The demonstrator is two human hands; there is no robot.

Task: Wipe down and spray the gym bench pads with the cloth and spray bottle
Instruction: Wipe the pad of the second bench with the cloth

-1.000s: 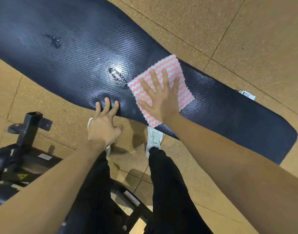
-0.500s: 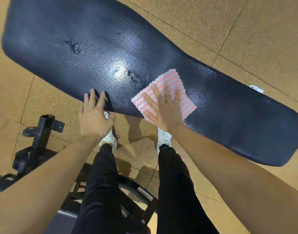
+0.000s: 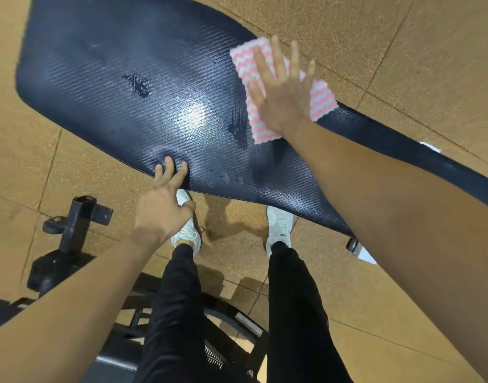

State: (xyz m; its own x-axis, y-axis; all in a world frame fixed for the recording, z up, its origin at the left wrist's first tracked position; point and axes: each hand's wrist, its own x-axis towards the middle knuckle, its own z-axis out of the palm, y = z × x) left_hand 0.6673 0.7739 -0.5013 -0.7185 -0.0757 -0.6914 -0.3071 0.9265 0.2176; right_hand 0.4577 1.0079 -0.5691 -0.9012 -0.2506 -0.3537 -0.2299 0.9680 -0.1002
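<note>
Pad: long black textured gym pad [image 3: 126, 78], above a tan floor [image 3: 430, 51]
Cloth: pink and white zigzag cloth [image 3: 323, 100], flat on the pad's far edge
Right hand: right hand [image 3: 281, 98] on the cloth, fingers straight and spread, pressing it onto the pad
Left hand: left hand [image 3: 162, 208], 3 straight fingers [image 3: 169, 167] resting on the pad's near edge, holding nothing
Wet marks: 2 damp patches [image 3: 139, 85] on the pad's top

Pink-white zigzag cloth [image 3: 321, 99], black pad [image 3: 126, 87]
</note>
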